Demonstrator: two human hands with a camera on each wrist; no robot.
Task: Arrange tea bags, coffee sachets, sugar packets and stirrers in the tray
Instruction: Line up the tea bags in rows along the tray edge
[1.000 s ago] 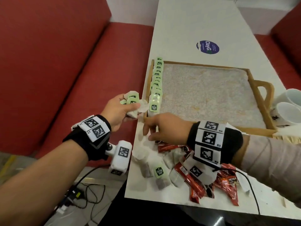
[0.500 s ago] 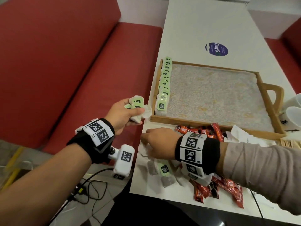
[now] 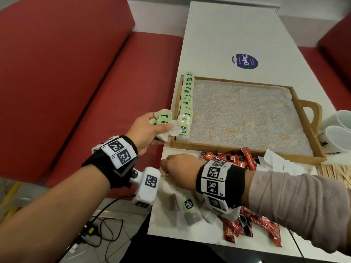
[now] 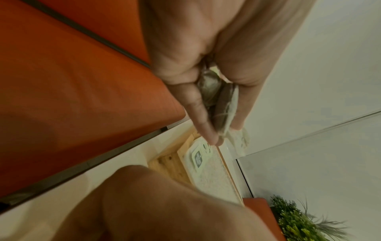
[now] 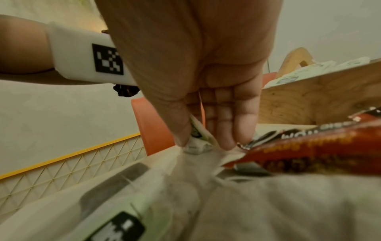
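A: What's the biggest thing on the white table?

B: The wooden tray, rectangular, with a loop handle and a speckled, floral-looking liner. A row of tea bags with pale green tags stands along its left wall.

A: And outside it?

B: Glossy red coffee sachets just before the tray's near rim, more under the right forearm. White paper packets and thin wooden stirrers lie to the right; two white mugs sit beyond the handle.

A: The hands?

B: The left hand hovers off the table's left edge beside the tray corner, thumb and fingers clamped on a bunch of tea bags, soft gauzy pouches. The right hand is knuckles-up over loose tea bags, thumb and fingers pinching a crumpled tea-bag tag.
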